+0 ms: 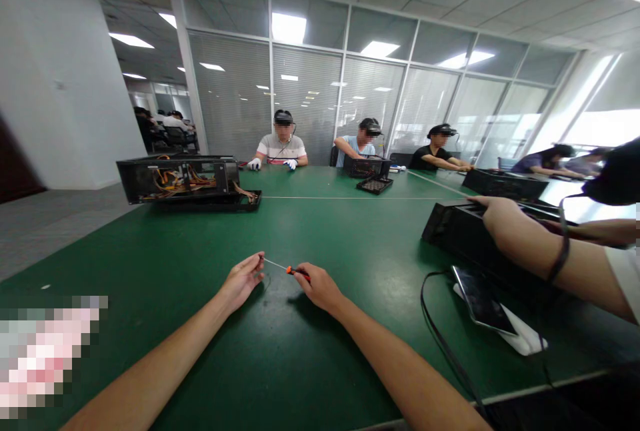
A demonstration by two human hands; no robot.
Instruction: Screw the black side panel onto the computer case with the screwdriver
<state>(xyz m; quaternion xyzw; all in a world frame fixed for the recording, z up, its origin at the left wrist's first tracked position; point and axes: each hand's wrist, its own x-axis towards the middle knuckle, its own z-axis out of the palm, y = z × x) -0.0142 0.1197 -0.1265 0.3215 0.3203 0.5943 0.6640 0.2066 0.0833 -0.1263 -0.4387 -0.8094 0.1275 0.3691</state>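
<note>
Both of my hands rest on the green table in front of me. My right hand is closed round the orange-and-black handle of a small screwdriver. Its thin metal shaft runs to the left. My left hand pinches the tip of that shaft between its fingertips.
An open black computer case with orange wires stands at the far left. A co-worker's arm on my right lies on another black case. A phone and a black cable lie near it. Several people sit across the table.
</note>
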